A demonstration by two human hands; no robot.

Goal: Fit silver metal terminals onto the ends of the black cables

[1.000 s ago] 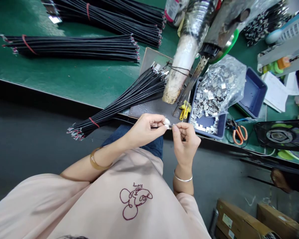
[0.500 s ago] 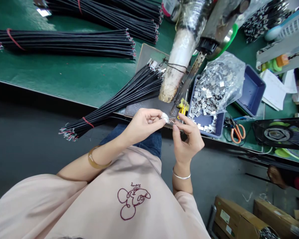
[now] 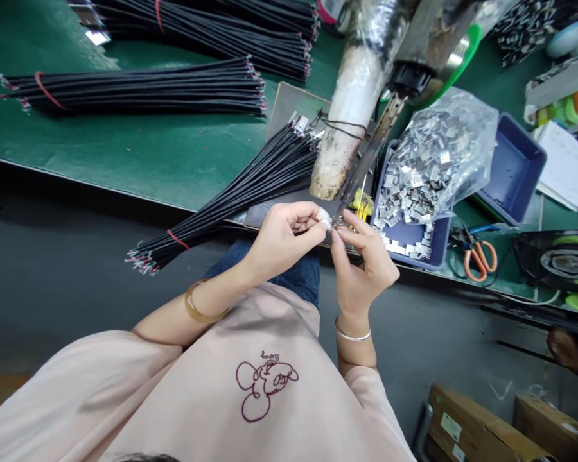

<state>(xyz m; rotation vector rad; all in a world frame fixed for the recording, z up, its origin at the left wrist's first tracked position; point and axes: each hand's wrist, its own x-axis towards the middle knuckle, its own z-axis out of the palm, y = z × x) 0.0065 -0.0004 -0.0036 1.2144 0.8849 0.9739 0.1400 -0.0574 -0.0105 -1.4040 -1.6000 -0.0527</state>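
My left hand [image 3: 291, 232] is closed in a pinch at the table's front edge, with white wrapping [image 3: 323, 215] on one fingertip. Opposite it, my right hand [image 3: 365, 260] has thumb and fingers brought together around the same spot. Between the two sets of fingertips is a small metal piece, mostly hidden by them. Just behind the hands, the soldering iron's perforated metal shaft [image 3: 373, 147] slants down toward them. To their left lies a bundle of black cables [image 3: 241, 186] tied with a red band, its lower end overhanging the edge.
A blue tray [image 3: 417, 262] at the right holds loose metal clips and a bag of clips [image 3: 447, 144]. Orange-handled pliers [image 3: 480, 262] and a black fan [image 3: 559, 263] lie further right. More tied cables [image 3: 149, 90] lie at the back left. A white, wrapped cylinder [image 3: 340, 122] hangs over the mat.
The view has shifted, so the table things at the right appear further right. My fingertips have come closer together, and the small metal piece seen between them is now mostly covered.
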